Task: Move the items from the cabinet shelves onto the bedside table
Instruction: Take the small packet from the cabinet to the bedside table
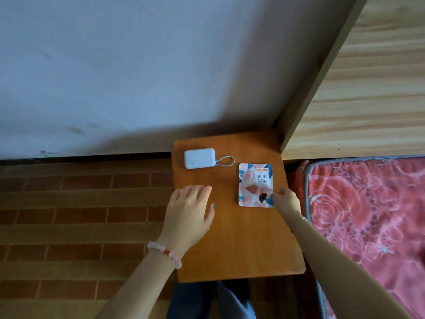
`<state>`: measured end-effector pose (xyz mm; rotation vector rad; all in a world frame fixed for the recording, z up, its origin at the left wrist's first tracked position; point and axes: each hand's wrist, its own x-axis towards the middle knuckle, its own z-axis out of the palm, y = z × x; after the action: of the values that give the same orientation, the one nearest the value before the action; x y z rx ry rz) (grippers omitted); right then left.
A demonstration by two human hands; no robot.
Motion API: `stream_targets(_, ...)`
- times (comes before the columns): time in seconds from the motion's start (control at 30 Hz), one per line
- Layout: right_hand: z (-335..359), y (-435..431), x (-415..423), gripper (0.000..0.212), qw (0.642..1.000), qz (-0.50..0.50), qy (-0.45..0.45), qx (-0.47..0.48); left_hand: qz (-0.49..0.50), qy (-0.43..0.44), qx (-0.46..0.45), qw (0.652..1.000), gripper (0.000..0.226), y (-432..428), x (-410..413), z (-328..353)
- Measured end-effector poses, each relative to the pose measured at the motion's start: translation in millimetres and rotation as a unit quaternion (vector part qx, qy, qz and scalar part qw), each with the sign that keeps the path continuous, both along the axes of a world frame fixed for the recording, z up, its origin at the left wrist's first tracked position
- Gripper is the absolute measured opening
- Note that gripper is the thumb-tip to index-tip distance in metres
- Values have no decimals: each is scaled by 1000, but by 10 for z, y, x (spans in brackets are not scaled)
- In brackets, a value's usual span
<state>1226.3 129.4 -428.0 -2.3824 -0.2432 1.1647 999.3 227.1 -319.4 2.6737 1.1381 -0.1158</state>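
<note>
The white power bank lies at 11 o'clock on the orange bedside table, its cord loop pointing to 3 o'clock. A floral printed sachet lies flat at 2 o'clock. The left hand rests spread and flat at 9 o'clock, near the table's edge. The right hand touches the sachet's 5 o'clock corner; whether it pinches it I cannot tell.

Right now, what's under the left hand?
Only a teal sliver peeks out beside the thumb of the left hand, which lies flat on the bedside table. The palm covers the rest, so I cannot name it.
</note>
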Motion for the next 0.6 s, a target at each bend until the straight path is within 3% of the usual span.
stream_targets(0.1, 302, -54, 20, 48, 999, 34, -18, -1, -2, -3, 15, 1000, 41, -2, 77, 162)
stream_targets(0.23, 854, -122, -4, 30, 983, 124, -122, 57, -10, -8, 38, 999, 42, 11, 166, 467)
stream_targets(0.4, 1581, -190, -87, 30, 931, 171, -278, 165, -29, -35, 69, 997, 40, 19, 251, 938)
stream_targets(0.6, 2306, -304, -210, 46, 868, 166, -407, 231, -49, -105, 122, 986, 38, 40, 269, 1569)
